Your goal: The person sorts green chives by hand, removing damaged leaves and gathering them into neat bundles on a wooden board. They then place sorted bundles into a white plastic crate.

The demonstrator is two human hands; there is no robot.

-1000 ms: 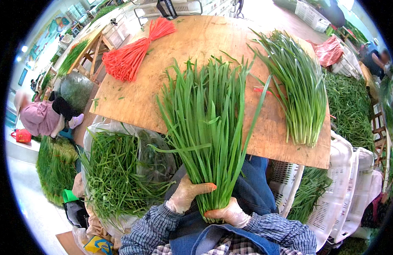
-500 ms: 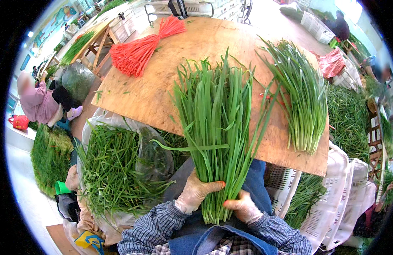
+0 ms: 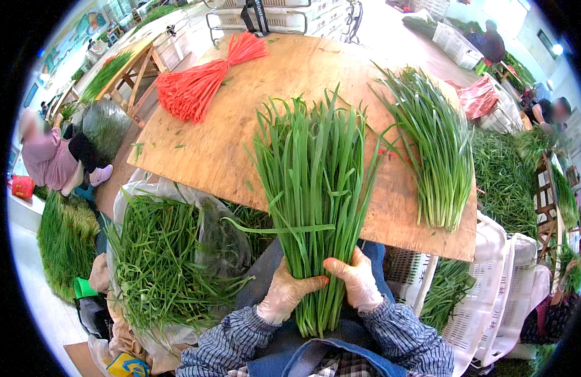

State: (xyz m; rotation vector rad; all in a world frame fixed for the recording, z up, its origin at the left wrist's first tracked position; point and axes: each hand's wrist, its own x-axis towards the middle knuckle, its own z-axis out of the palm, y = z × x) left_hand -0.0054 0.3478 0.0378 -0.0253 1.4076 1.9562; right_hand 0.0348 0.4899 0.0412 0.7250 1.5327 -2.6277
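A thick bunch of garlic chives (image 3: 315, 169) stands nearly upright before me, its stem ends toward my lap and its leaf tips over the wooden table (image 3: 208, 151). Around its lower left side my gloved left hand (image 3: 286, 290) is closed, thumb across the stems. My right hand (image 3: 356, 279), gloved as well, grips the right side a little higher, its thumb on the front. The fingers behind the bunch are hidden. One long leaf sticks out sideways to the left. A second bunch of chives (image 3: 432, 151) lies on the table's right side.
Red ties (image 3: 199, 81) lie in a bundle at the table's far left. A plastic-lined container of loose leaves (image 3: 155, 251) stands at my left. White crates (image 3: 479, 295) are at my right. A person in pink (image 3: 48, 151) sits at the left; others are farther right.
My right hand has moved up and closed against the bunch's right side. The leaves are drawn closer together, and the left hand keeps its hold.
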